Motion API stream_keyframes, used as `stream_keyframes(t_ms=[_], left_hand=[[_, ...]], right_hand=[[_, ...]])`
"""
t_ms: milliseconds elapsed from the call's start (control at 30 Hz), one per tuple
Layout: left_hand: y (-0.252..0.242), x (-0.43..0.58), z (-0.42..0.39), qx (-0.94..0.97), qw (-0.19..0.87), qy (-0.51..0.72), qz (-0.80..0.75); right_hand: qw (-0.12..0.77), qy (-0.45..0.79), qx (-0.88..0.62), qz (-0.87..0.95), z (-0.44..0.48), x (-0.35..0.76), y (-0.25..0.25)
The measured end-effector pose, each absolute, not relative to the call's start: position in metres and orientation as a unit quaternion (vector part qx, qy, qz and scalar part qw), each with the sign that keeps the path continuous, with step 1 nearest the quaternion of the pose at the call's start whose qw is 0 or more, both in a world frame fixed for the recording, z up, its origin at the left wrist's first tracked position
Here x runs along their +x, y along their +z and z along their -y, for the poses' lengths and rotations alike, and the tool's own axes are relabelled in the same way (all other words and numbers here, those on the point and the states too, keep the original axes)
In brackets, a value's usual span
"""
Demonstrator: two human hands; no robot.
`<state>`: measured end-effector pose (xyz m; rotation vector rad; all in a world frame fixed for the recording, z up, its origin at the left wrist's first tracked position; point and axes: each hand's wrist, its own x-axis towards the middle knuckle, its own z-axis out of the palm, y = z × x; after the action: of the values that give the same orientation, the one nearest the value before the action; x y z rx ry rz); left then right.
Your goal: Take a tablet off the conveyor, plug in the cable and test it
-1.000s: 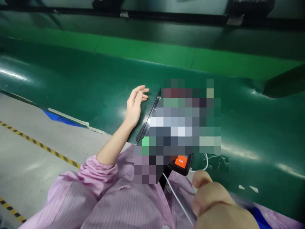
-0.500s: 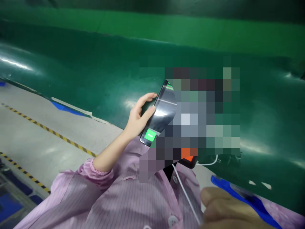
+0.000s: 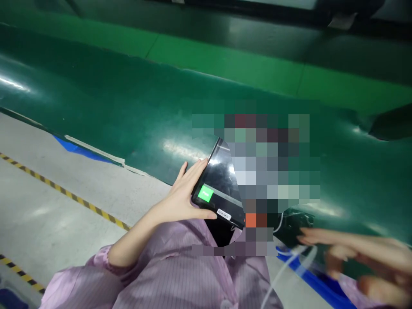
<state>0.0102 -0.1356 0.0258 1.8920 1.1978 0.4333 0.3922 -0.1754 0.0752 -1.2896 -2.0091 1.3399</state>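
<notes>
A black device (image 3: pixel 222 176) with a glossy screen and a lit green square is tilted over the green table's near edge. Its right part is hidden by pixelation. My left hand (image 3: pixel 182 199) grips its lower left corner, fingers along the left side and thumb at the bottom edge near a white label (image 3: pixel 224 214). At the lower right, my right hand (image 3: pixel 334 249) is smeared by motion, one finger pointing left near a white cable (image 3: pixel 283 272). Whether it holds the cable cannot be made out.
The green table surface (image 3: pixel 112 98) stretches across the view. Blue material (image 3: pixel 312 287) hangs at its near edge on the right. A dark object (image 3: pixel 392 124) lies at the far right. Yellow-and-black tape (image 3: pixel 80 196) marks the grey floor on the left.
My left hand has shifted down to the device's lower corner, and the device has turned and sits lower in view. My right hand has moved up and to the right.
</notes>
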Motion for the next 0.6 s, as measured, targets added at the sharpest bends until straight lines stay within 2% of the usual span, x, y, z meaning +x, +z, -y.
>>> stream_keyframes(t_ms=[33,100,200,300,500,600], left_hand=[[0.025,0.011,0.136,0.76,0.409,0.166,-0.477],[0.022,0.013,0.135,0.773,0.39,0.159,-0.475],[0.018,0.014,0.135,0.784,0.366,0.156,-0.477],[0.015,0.014,0.134,0.787,0.361,0.159,-0.475],[0.011,0.013,0.134,0.795,0.359,0.158,-0.463],[0.01,0.015,0.134,0.799,0.351,0.151,-0.465]], right_hand=[[0.161,0.532,-0.437,0.707,0.155,0.394,0.077],[0.176,0.521,-0.503,0.667,0.112,0.382,0.078],[0.289,0.404,-0.681,0.539,0.058,0.345,0.077],[0.338,0.397,-0.747,0.413,0.029,0.314,0.077],[0.265,0.362,-0.784,0.428,0.019,0.305,0.084],[0.273,0.372,-0.779,0.425,0.017,0.31,0.078]])
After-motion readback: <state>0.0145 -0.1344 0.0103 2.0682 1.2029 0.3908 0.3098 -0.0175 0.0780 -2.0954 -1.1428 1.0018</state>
